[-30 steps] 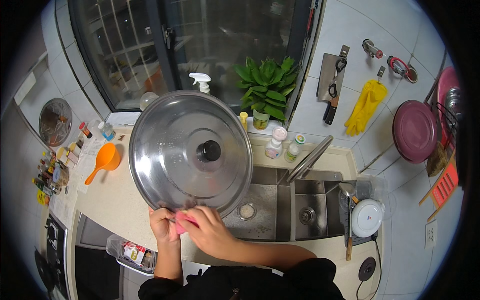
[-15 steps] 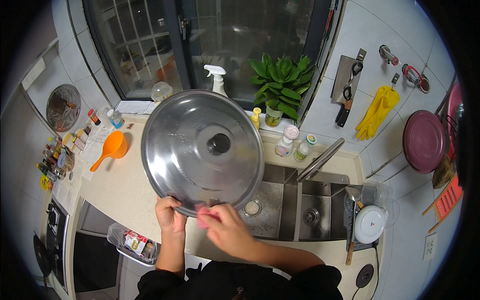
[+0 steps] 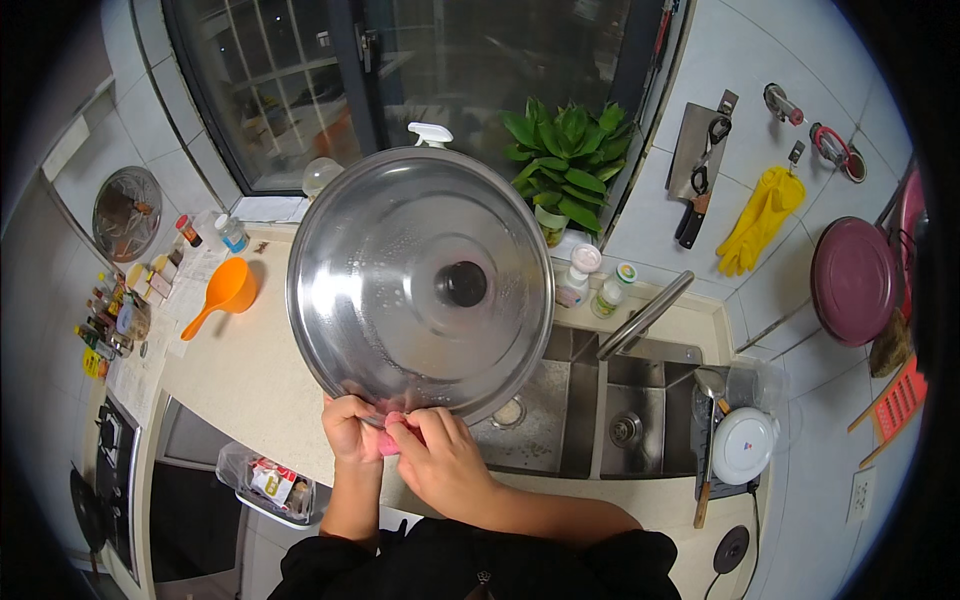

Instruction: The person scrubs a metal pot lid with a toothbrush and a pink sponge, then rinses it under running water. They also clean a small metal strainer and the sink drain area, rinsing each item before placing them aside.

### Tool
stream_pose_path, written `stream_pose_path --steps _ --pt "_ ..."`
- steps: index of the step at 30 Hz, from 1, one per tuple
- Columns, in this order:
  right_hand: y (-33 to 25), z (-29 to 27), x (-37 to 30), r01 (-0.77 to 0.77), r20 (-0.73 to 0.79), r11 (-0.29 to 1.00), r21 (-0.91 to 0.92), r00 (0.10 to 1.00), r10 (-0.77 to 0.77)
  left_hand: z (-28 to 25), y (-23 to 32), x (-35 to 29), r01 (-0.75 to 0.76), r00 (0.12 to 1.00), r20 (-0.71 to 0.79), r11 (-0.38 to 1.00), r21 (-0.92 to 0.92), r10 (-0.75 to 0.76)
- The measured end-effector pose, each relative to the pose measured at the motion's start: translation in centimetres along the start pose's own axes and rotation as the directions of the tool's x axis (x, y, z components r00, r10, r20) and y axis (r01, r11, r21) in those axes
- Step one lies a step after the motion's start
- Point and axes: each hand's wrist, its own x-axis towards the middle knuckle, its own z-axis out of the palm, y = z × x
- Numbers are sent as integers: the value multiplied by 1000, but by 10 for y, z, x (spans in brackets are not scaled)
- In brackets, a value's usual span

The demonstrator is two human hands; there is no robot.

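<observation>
A large round metal pot lid (image 3: 390, 240) with a black knob (image 3: 466, 284) is held up in front of me, its knobbed side showing and wet drops on it. My left hand (image 3: 352, 428) grips the rim at the bottom, fingers partly hidden behind the lid. Close beside it, my right hand (image 3: 436, 450) pinches a pink cloth (image 3: 388, 441) against the same stretch of rim. Both hands nearly touch. The lid covers part of the counter and the left sink basin.
A double steel sink (image 3: 580, 400) with a faucet (image 3: 645, 315) lies to the right. An orange ladle (image 3: 229, 287) rests on the counter at left. Behind stand a potted plant (image 3: 568, 150) and bottles. A white bowl (image 3: 744, 445) sits right of the sink, a bin (image 3: 275, 490) below left.
The lid has risen slightly and shifted right, looking larger and nearer. My right hand with the pink cloth has slid left along the rim, close to my left hand.
</observation>
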Motion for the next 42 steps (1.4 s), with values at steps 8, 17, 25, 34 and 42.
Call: stream_pose_path --steps 8,17,25,34,42 --pt "40 -53 -11 -177 -176 979 101 965 192 -8 11 4 6 999 -31 999 -51 -7" --pt "35 -39 83 36 -416 963 -268 897 -149 2 -12 -16 112 993 31 993 48 -114" --pt "96 -23 6 -120 -483 990 -70 873 72 -24 2 -10 129 985 124 991 -46 -122" --pt "121 -51 53 -191 -478 784 591 700 530 -8 -16 -27 132 980 129 982 135 -149" --pt "65 -64 25 -50 -515 981 -187 856 -54 4 -15 -25 152 988 2 988 -23 -151"
